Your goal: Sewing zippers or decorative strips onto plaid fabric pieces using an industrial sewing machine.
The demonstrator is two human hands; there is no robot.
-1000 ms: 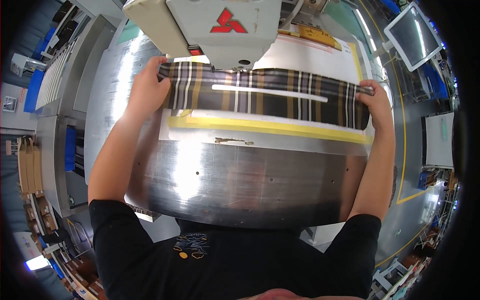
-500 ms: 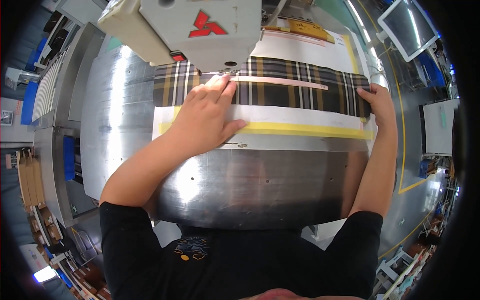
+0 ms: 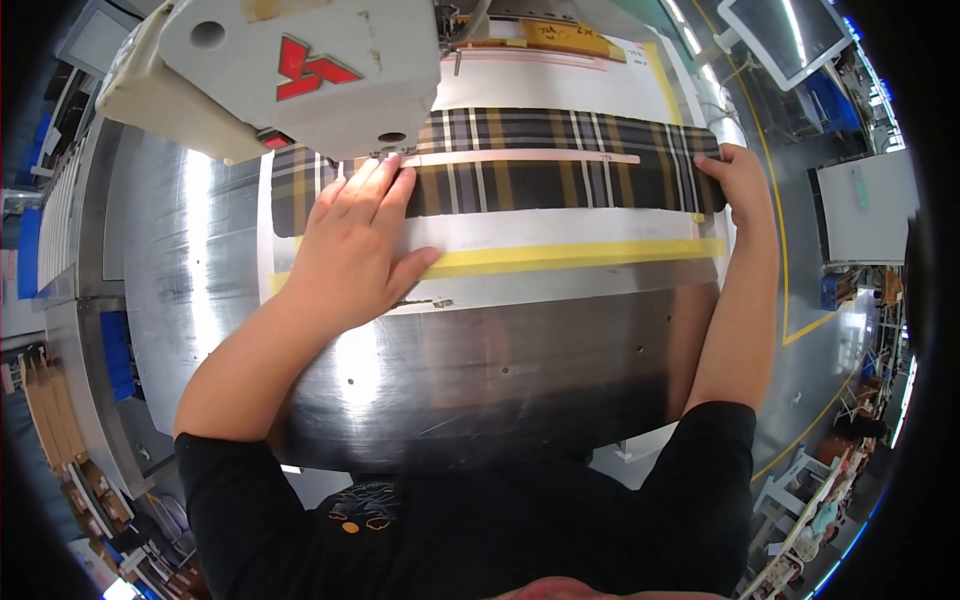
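Note:
A dark plaid fabric panel (image 3: 540, 190) lies flat under the sewing machine head (image 3: 310, 85), striped in black, grey, white and tan. Along its middle runs a narrow pink strip (image 3: 530, 157), its left end beside my fingertips. My left hand (image 3: 360, 235) rests palm down on the cloth, fingers stretched out close below the machine's needle area, thumb apart over the yellow tape. At the panel's right end, my right hand (image 3: 745, 190) pinches the edge, with the thumb on top and the other fingers mostly hidden beneath.
Under the fabric is a white sheet (image 3: 580, 227) edged with yellow tape (image 3: 570, 255), on a shiny metal table (image 3: 500, 400). Behind the cloth lies a yellowish piece with handwriting (image 3: 570, 40). A monitor (image 3: 785, 38) stands at the far right. Steel cabinets line the left.
The whole view has shifted and turned slightly, so machine, fabric and hands appear farther left. Both hands keep the same places on the cloth.

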